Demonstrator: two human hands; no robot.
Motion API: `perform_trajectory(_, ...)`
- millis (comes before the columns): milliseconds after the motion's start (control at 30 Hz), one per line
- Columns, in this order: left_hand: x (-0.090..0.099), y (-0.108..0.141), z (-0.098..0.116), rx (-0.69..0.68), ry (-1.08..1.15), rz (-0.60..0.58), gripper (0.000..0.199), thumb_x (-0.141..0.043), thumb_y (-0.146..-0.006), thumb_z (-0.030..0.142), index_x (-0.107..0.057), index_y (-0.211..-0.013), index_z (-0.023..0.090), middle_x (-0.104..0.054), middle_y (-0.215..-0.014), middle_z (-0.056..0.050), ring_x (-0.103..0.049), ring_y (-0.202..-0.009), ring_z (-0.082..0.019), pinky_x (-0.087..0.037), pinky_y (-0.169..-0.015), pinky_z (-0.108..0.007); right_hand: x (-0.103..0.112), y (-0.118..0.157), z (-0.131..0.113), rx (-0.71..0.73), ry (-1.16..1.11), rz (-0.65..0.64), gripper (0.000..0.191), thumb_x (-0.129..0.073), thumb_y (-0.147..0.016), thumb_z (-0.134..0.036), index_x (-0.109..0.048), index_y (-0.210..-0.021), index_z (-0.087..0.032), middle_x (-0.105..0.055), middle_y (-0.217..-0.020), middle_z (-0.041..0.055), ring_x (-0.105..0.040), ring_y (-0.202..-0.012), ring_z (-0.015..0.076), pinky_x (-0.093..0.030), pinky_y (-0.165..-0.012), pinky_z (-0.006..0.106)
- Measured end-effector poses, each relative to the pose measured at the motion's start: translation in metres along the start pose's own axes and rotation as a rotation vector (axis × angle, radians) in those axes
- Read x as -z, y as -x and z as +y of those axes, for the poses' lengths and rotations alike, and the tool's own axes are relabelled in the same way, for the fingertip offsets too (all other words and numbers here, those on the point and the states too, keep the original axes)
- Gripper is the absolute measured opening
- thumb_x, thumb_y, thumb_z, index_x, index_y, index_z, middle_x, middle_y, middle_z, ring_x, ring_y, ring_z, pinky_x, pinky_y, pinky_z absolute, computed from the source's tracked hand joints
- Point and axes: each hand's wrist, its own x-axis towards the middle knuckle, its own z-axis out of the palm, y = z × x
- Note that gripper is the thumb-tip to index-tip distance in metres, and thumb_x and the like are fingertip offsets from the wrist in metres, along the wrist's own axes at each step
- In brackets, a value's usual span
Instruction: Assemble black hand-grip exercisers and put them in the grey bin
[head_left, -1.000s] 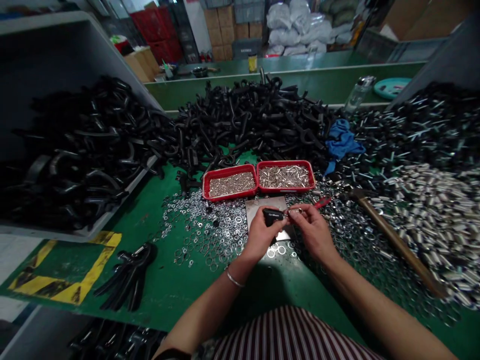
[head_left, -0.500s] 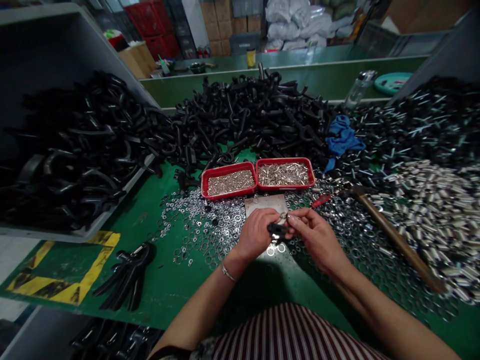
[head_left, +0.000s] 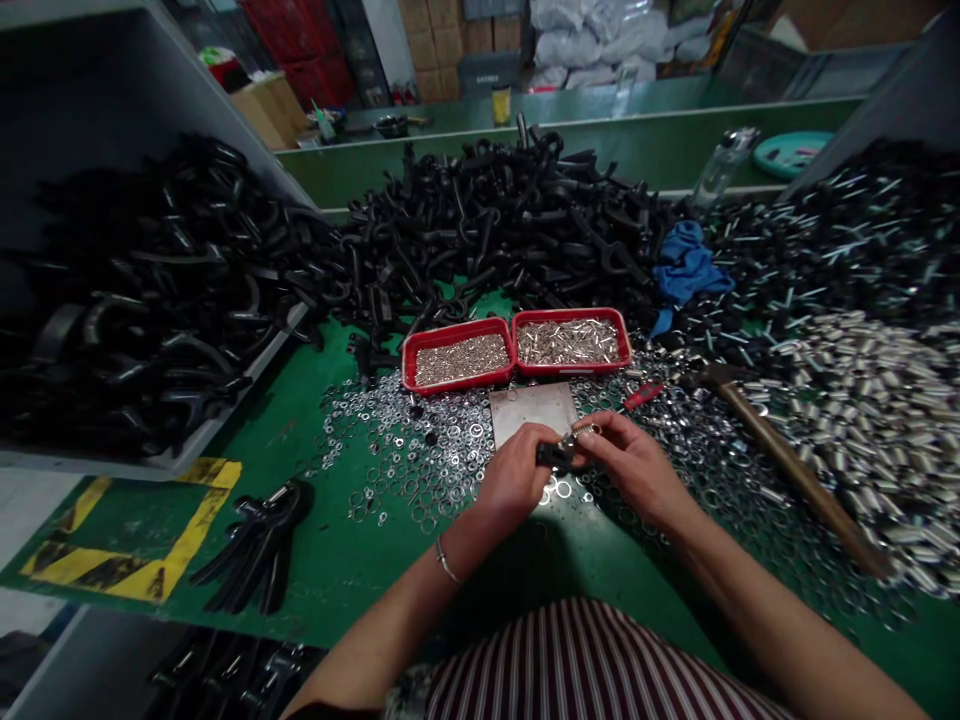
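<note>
My left hand (head_left: 514,472) grips a small black shackle (head_left: 555,456) just in front of a square steel plate (head_left: 532,413). My right hand (head_left: 634,465) pinches a small silver metal part (head_left: 583,433) at the shackle's end, with the fingertips of both hands close together. Loose silver washers (head_left: 405,455) lie spread on the green bench around and under my hands. Part of the shackle is hidden by my fingers.
Two red trays (head_left: 516,348) of small silver parts stand beyond the plate. Heaps of black shackles (head_left: 487,235) rise behind and left, with silver-and-black cylinders (head_left: 855,350) at right. A wooden-handled hammer (head_left: 795,470), red-handled tool (head_left: 643,396) and blue cloth (head_left: 686,265) lie nearby.
The black shackle has dropped lower and turned in my left hand since a second ago. My hands have come closer together, and the view has tilted slightly.
</note>
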Motion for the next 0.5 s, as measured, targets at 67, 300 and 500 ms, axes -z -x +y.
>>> perform_trajectory(67,0.003,0.0,0.001,0.216,0.206,-0.037,0.04,-0.056,-0.085,0.01,-0.052,-0.123,0.022,-0.062,-0.109,-0.007,-0.062,-0.098,-0.02,-0.051,-0.087,-0.035,0.006,-0.004,0.0,0.041,0.114,-0.017,0.024,-0.071,-0.088,-0.04,-0.063,-0.102,-0.023,-0.07,-0.09,0.0012,-0.069,-0.08,0.0169,-0.055,-0.079,0.033)
perform_trajectory(300,-0.004,-0.005,-0.011,0.602,0.595,0.064,0.043,-0.06,-0.081,0.014,-0.045,-0.12,0.022,-0.055,-0.083,0.004,-0.054,-0.06,-0.009,-0.044,-0.058,-0.021,0.006,-0.01,-0.003,0.007,0.089,0.003,0.03,-0.069,-0.088,-0.045,-0.058,-0.102,-0.021,-0.074,-0.092,0.0048,-0.073,-0.078,0.0186,-0.059,-0.078,0.036)
perform_trajectory(500,-0.026,-0.01,-0.014,0.653,0.598,0.18,0.043,-0.062,-0.082,0.017,-0.043,-0.121,0.02,-0.056,-0.078,0.005,-0.051,-0.052,-0.007,-0.042,-0.051,-0.02,-0.022,-0.002,0.006,0.051,0.069,0.146,0.03,-0.071,-0.086,-0.046,-0.059,-0.101,-0.023,-0.071,-0.092,0.0023,-0.071,-0.08,0.0186,-0.058,-0.078,0.035)
